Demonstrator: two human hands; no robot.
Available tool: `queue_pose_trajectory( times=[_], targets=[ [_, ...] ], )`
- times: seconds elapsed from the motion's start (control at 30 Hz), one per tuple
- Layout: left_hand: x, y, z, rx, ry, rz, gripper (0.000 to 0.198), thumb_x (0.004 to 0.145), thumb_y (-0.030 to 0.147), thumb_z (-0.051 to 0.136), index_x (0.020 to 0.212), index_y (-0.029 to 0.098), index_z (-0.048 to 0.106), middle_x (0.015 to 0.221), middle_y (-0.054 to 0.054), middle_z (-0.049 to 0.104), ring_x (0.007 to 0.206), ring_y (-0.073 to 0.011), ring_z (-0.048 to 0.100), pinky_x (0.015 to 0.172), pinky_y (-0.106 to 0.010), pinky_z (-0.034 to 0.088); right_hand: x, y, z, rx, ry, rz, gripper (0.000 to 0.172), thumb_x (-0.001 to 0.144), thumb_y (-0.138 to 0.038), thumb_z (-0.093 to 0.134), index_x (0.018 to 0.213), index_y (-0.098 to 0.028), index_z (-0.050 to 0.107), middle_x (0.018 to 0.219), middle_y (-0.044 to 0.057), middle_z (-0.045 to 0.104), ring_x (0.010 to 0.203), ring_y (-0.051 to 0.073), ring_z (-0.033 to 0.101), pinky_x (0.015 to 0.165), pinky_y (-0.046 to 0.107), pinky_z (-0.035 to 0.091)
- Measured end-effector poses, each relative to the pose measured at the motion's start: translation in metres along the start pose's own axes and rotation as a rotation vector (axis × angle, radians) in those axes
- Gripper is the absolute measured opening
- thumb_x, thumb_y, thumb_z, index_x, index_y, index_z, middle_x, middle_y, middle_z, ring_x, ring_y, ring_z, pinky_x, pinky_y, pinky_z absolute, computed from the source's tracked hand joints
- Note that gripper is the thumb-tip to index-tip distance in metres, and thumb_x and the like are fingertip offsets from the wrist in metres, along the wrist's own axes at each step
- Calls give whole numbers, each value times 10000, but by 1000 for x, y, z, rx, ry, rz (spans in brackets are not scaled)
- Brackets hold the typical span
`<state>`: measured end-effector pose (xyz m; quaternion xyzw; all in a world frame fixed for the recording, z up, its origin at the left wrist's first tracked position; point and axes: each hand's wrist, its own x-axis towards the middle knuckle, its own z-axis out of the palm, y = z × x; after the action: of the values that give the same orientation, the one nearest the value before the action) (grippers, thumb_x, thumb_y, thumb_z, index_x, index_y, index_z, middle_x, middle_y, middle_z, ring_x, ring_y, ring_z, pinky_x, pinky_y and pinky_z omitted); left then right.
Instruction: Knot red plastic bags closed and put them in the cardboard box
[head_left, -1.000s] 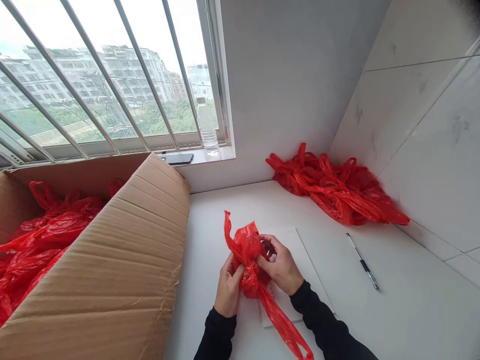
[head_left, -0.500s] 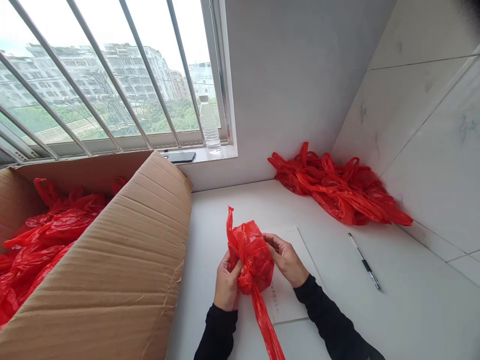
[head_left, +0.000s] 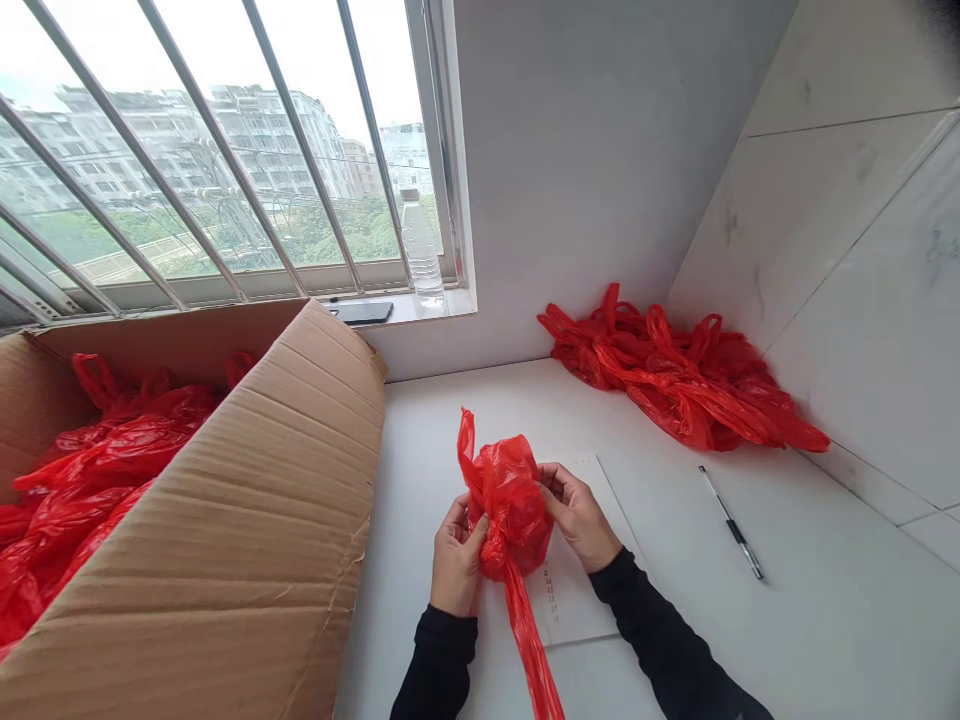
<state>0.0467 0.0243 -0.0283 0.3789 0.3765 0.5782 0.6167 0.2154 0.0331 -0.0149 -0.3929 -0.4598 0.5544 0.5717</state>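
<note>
A crumpled red plastic bag (head_left: 517,500) is bunched into a ball above the white table, with a knot-like gather at its lower left. One twisted strip hangs from it toward the bottom edge, and a short end sticks up at the top left. My left hand (head_left: 457,555) grips the bag's left side, thumb beside the gather. On the right side, my right hand (head_left: 577,515) pinches the plastic between thumb and fingers. Beneath the bag lies an open notebook (head_left: 589,590), partly covered by the bag and my right hand.
A cardboard box (head_left: 247,520) holding red bags (head_left: 112,460) stands at the left. More red bags (head_left: 690,380) lie in a heap by the back wall. A pen (head_left: 731,525) rests on the table (head_left: 810,630) at right. A bottle (head_left: 422,250) and phone (head_left: 364,313) are on the sill.
The bag's upright end has opened out slightly, and its ball looks a little turned and shifted. Both hands keep their hold, and the whole view has moved slightly.
</note>
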Motion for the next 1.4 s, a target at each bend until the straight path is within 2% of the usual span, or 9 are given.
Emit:
queue_pose_trajectory(
  times=[0.3,0.5,0.6,0.73,0.87,0.97,1.07,1.27,1.4],
  targets=[
    [-1,2,4,-18,54,-37,392,719,329,797,1030,194,601,947,-50,738,812,-199,702,710,-282,552,-1,-1,1,-20,46,-35,291,879,-478,619,981,-205,620,962,54,704,856,202,647,758,305,499],
    [-1,2,0,-44,93,-42,421,701,357,814,988,219,540,789,-5,740,700,-178,707,631,-254,535,0,0,1,63,-52,62,410,848,-474,665,1156,-217,576,985,67,718,873,219,675,805,365,534],
    [-1,1,-2,-44,101,-41,427,706,388,807,997,216,545,768,-2,736,678,-177,703,634,-261,534,0,-2,1,77,-90,52,411,823,-469,697,1132,-209,618,982,67,729,892,227,678,824,369,535],
    [0,1,1,-28,65,-48,421,694,363,819,1008,196,595,757,4,723,622,-140,669,648,-250,531,0,-2,-1,61,5,15,355,825,-463,698,1056,-196,666,973,68,737,875,222,678,809,346,527],
    [0,2,6,-11,27,-50,439,626,277,865,994,168,653,891,-47,740,709,-159,680,703,-258,536,0,-1,0,67,27,21,360,846,-469,670,1084,-200,663,974,71,735,878,227,679,816,360,535],
    [-1,3,5,-28,65,-31,405,661,314,841,996,190,650,927,-43,742,742,-167,691,708,-260,535,-1,-4,4,58,-39,12,389,854,-488,649,1146,-230,649,1086,76,716,975,236,667,913,393,523],
    [-1,3,1,-57,123,-14,393,671,329,837,978,203,627,779,11,728,613,-128,665,633,-232,519,-2,-10,6,-7,-152,-14,452,859,-509,630,1226,-245,619,1162,81,691,1058,243,641,992,420,487],
    [2,2,-6,-144,200,0,380,661,343,845,918,211,600,754,52,708,604,-111,655,610,-214,517,-5,-16,4,-82,-353,18,439,873,-486,617,1237,-240,618,1100,77,698,996,241,654,926,410,514],
    [1,4,-4,-179,193,-27,361,699,353,814,968,219,613,779,45,702,637,-115,657,653,-233,532,-6,-14,5,-91,-320,28,420,835,-447,683,1187,-222,639,1062,65,695,930,223,649,853,372,528]
  ],
)
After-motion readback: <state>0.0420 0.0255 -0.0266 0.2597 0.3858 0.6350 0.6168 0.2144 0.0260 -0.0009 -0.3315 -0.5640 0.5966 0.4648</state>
